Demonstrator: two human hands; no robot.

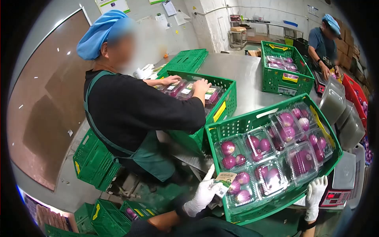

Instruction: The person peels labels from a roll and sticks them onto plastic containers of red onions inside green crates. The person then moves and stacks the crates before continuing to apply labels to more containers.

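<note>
L white-gloved hand (209, 189) pinches brown-white paper label (225, 180), just left of near-left clear plastic box (252, 192) w/ purple onions (242, 196) in green plastic crate (258, 215). R white-gloved hand (316, 192) curls at crate's near-right; can't tell grip.

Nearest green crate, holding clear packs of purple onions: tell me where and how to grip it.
Grip the green crate by its rim at both short ends, coming from outside. It is long and filled with onion packs, so opposite holds should balance it best; a yellow handle marks the right end. First free the left hand of its printed labels.
</note>
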